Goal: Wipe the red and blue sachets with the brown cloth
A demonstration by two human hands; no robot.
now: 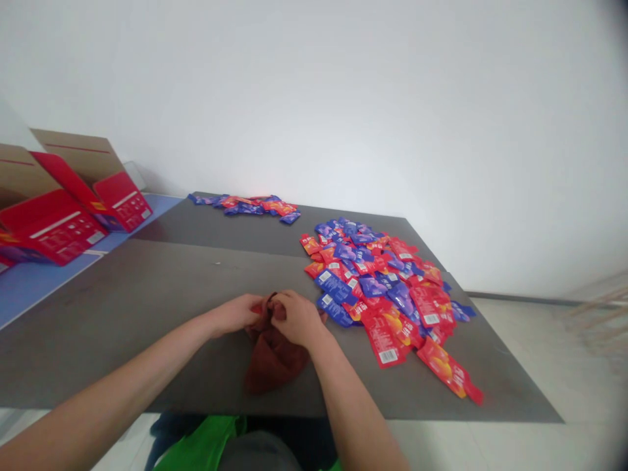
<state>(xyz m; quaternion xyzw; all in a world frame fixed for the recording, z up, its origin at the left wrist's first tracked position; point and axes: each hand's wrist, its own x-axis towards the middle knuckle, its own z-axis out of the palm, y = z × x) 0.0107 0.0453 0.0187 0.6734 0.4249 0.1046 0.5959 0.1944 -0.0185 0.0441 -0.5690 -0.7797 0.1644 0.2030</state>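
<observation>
A reddish-brown cloth [275, 362] lies bunched up near the front edge of the grey table, loosely folded, perhaps a soft bag. My left hand [244, 313] grips its upper left part, with a bit of red showing by the fingertips. From the right, my right hand [297, 318] pinches the gathered top of the cloth, its fingers curled close to the left ones. Whether anything is inside the cloth I cannot tell. Just to the right spreads a large pile of red and blue-purple sachets [373, 286].
A smaller row of similar sachets [245, 205] lies at the table's back. Open red cardboard boxes [61, 229] stand on a blue surface [73, 273] at the left. Behind the grey table [161, 288] rises a white wall [314, 111]. One red sachet [446, 367] lies near the right front.
</observation>
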